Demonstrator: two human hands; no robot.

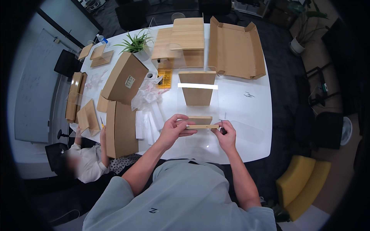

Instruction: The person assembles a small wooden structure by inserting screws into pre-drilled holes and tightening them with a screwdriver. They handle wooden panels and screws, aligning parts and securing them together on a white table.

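A small light wooden board [202, 126] is held edge-on above the near part of the white table. My left hand [173, 131] grips its left end, fingers along the edge. At the other end my right hand [226, 135] is closed round a small dark-handled tool [223, 131], its exact kind too small to make out. Just behind, a second wooden piece [200, 119] shows, partly hidden by the held board. Farther off, a wooden panel [197, 94] stands with a clear acrylic sheet [183, 102] around it.
Small metal hardware [249, 94] lies on the right of the table [246, 111]. Left are plastic wrapping [145, 96] and cardboard boxes [122, 131]. An open carton [237, 50], wooden boards [188, 32] and a potted plant [135, 42] stand behind. A co-worker [90, 163] sits at left, holding a wooden piece.
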